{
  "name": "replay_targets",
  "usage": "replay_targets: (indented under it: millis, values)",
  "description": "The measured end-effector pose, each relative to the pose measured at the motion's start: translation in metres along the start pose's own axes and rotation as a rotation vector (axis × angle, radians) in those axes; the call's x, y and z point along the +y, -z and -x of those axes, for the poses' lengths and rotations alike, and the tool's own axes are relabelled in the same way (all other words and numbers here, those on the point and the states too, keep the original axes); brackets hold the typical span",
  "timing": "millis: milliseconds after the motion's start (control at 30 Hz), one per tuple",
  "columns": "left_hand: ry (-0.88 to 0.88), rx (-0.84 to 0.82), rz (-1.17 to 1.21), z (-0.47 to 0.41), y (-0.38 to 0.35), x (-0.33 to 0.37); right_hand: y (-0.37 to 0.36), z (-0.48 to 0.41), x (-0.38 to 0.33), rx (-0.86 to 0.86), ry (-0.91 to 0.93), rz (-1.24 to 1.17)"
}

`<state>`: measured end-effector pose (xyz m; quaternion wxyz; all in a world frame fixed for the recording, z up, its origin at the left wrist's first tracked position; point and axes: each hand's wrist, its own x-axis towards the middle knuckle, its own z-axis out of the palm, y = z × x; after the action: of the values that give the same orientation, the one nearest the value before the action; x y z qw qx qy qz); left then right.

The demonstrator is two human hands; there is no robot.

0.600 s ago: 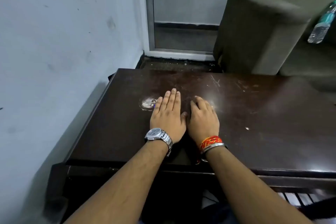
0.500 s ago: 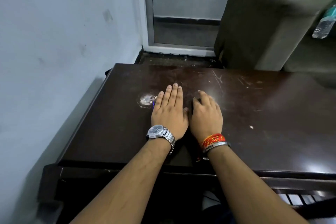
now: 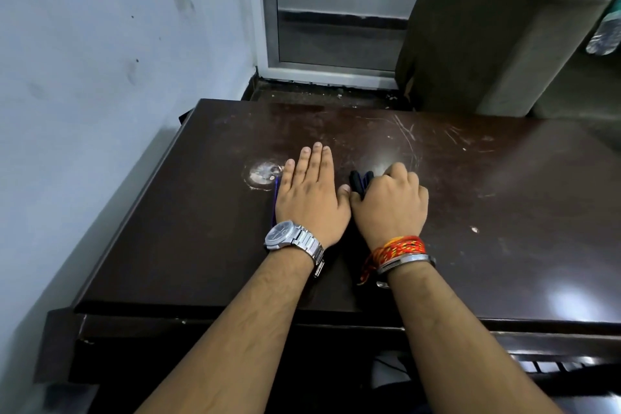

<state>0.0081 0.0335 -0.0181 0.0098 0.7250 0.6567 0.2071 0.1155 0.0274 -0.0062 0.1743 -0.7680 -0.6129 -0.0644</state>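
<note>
Seemingly at the start of a pick-up, a dark object [image 3: 360, 182] with a blue streak pokes out from the thumb side of the right hand [image 3: 389, 208], which curls over it, knuckles raised and fingertips tucked down toward the desk [image 3: 504, 212]. What the object is cannot be told; most of it is hidden under the palm. It lies about midway between the desk's far and near edges, somewhat nearer the left edge than the right.

Just beside it the left hand [image 3: 311, 198] lies flat, palm down, fingers straight and pressed together, thumb almost touching the right hand. A thin blue strip [image 3: 275, 200] shows along its outer side, as if something flat sits pinned beneath; the rest is covered.

The step in hand looks like securing the object while the other hand steadies. The next move would call for a firmer closing of the right fingers and a clean lift, with the left hand kept down so nothing slides on the glossy top.

Both forearms reach in from the near edge, a watch [image 3: 281, 235] on the left wrist and red threads [image 3: 398, 247] on the right. A pale ring mark [image 3: 262, 174] lies just left of the left hand. Beyond the far edge stands a sofa [image 3: 487, 27] with a bottle [image 3: 605, 33].
</note>
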Motion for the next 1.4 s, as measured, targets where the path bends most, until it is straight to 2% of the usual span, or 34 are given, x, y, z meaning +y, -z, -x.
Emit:
replay_targets:
  millis: [133,200,300,400,467,667,733,900,1033,1100,1200,1400]
  values:
    - [0.007,-0.035,0.062,0.000,-0.002,-0.001,-0.001,-0.005,0.001,-0.023,-0.005,-0.034]
    - [0.041,0.025,0.155,-0.003,0.003,-0.002,0.000,-0.007,0.003,-0.014,0.001,-0.096]
    - [0.126,0.133,0.371,-0.008,0.013,-0.002,0.006,-0.007,0.002,-0.006,-0.019,-0.365]
    - [0.222,0.028,0.632,-0.010,0.018,0.006,0.012,-0.007,-0.003,-0.056,-0.105,-0.752]
    - [0.235,-0.052,0.711,-0.009,0.018,0.013,0.014,-0.007,-0.007,-0.077,-0.162,-0.935]
    - [0.393,-0.150,1.158,-0.004,0.020,0.029,0.010,-0.009,-0.014,-0.090,-0.308,-1.173]
    - [0.426,-0.146,1.227,-0.004,0.020,0.030,0.008,-0.009,-0.016,-0.127,-0.341,-1.245]
    - [0.422,-0.079,1.202,-0.005,0.016,0.027,0.003,-0.009,-0.021,-0.179,-0.368,-1.352]
    - [0.348,0.001,0.929,-0.003,0.018,0.022,0.005,-0.009,-0.026,-0.204,-0.343,-1.458]
    - [0.328,-0.016,0.870,-0.002,0.018,0.022,0.004,-0.010,-0.026,-0.214,-0.325,-1.481]
    - [0.328,-0.046,0.874,-0.001,0.020,0.022,0.003,-0.012,-0.026,-0.273,-0.304,-1.512]
    - [0.305,0.022,0.931,-0.001,0.020,0.024,0.004,-0.013,-0.025,-0.319,-0.273,-1.539]
